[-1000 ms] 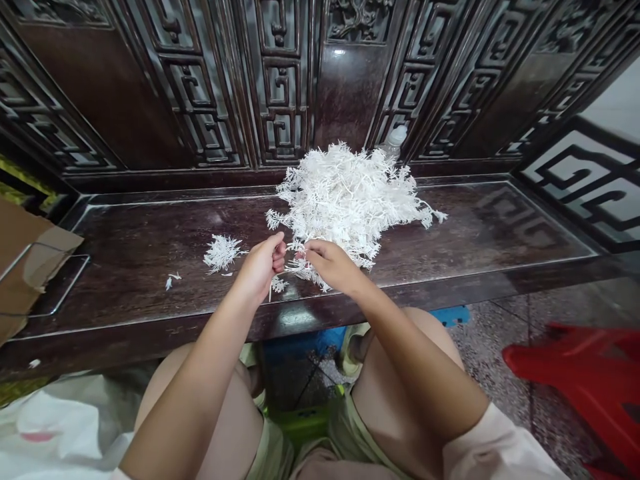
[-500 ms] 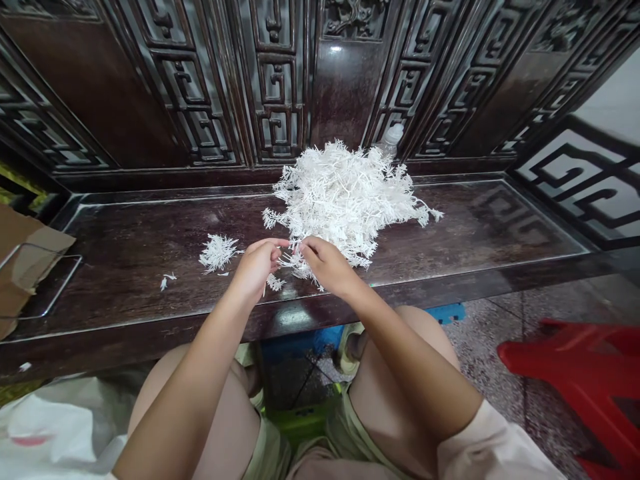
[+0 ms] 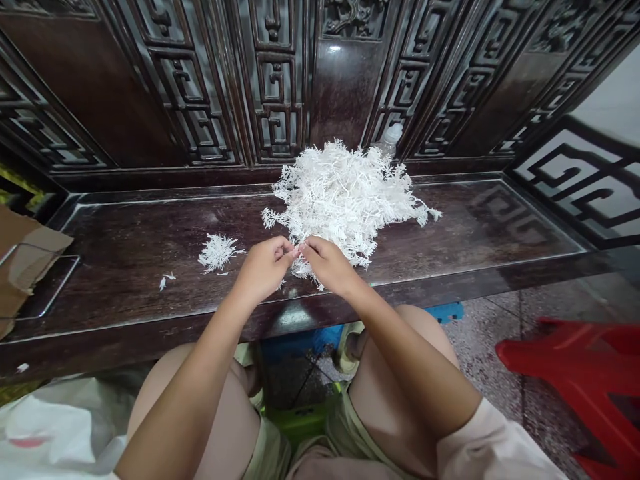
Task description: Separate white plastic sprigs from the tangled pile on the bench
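Sprig heap point(image 3: 345, 200) set on counter point(image 3: 500, 230); bottle point(image 3: 393, 137) behind, by back edge; clump point(image 3: 217, 253) laid left of heap; cardboard point(image 3: 30, 263) at left edge.

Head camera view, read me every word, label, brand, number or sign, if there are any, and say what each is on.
No text can be read anywhere.
White bag-like item: a reddish mark, too blurred to tell whether it is print.
Bottle behind the white pile: no legible label.
Cardboard: no lettering visible.
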Demonstrator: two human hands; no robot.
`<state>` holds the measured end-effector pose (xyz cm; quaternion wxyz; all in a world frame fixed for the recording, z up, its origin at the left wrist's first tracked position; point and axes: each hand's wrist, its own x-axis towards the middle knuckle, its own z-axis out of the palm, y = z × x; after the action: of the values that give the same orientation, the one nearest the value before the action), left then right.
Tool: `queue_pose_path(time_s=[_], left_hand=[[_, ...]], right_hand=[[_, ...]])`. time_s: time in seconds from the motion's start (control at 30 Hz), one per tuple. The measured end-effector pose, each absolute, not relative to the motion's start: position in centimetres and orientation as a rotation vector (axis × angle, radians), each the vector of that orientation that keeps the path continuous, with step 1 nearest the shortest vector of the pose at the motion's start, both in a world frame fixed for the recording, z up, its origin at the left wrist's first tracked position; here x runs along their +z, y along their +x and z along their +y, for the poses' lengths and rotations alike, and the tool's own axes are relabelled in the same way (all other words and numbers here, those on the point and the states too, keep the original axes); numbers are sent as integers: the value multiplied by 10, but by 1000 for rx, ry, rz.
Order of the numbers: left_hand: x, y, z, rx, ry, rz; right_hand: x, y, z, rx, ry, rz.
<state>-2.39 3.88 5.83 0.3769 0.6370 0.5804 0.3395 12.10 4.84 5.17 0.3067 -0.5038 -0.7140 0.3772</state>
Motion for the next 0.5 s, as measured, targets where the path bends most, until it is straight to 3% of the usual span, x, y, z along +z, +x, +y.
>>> queue_pose_path(time_s=[0.33, 0.5], left_hand=[[78, -28, 37, 994, 856, 882], [91, -45, 38, 1183, 810, 810]], right_hand=[[72, 119, 44, 1514, -941, -1583], [76, 128, 48, 1465, -1036, -1528]])
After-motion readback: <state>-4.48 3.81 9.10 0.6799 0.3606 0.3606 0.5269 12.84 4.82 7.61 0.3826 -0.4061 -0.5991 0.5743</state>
